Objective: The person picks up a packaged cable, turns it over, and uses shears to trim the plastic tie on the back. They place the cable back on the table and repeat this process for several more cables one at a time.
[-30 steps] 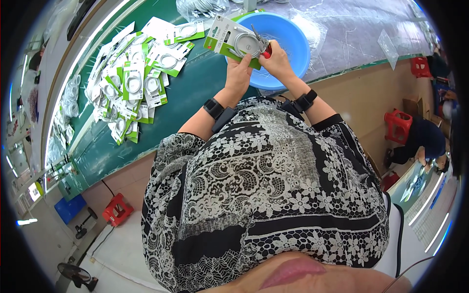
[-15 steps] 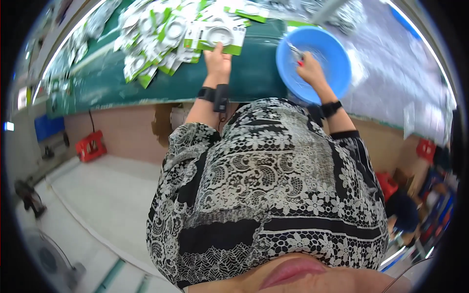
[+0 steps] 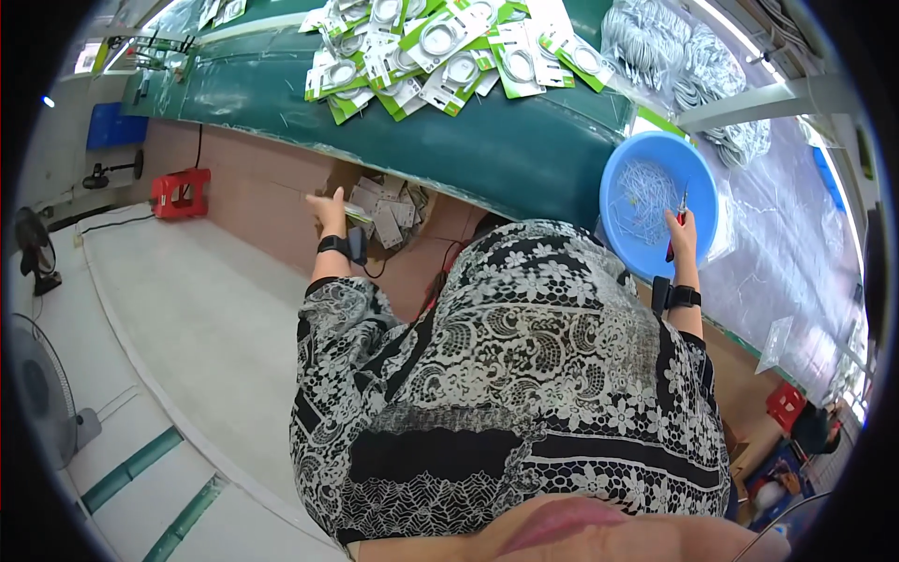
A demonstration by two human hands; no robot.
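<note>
My left hand is below the table's front edge, fingers apart, beside a cardboard box of flat packs and cards. A green-and-white pack shows edge-on right by this hand; whether they touch I cannot tell. Closed round red-handled cutters, my right hand is over the right side of a blue basin. The metal jaws point up and away from me. Inside the basin lie many thin white offcuts.
A heap of green-and-white carded cables covers the back of the green table. Bundled grey-white cables lie behind the basin, near a pale metal post. A red stool and fans stand at left.
My left hand has moved from the table, where it held a carded cable, down to the box below, and its fingers have spread. The view has shifted; my right hand still holds the cutters.
</note>
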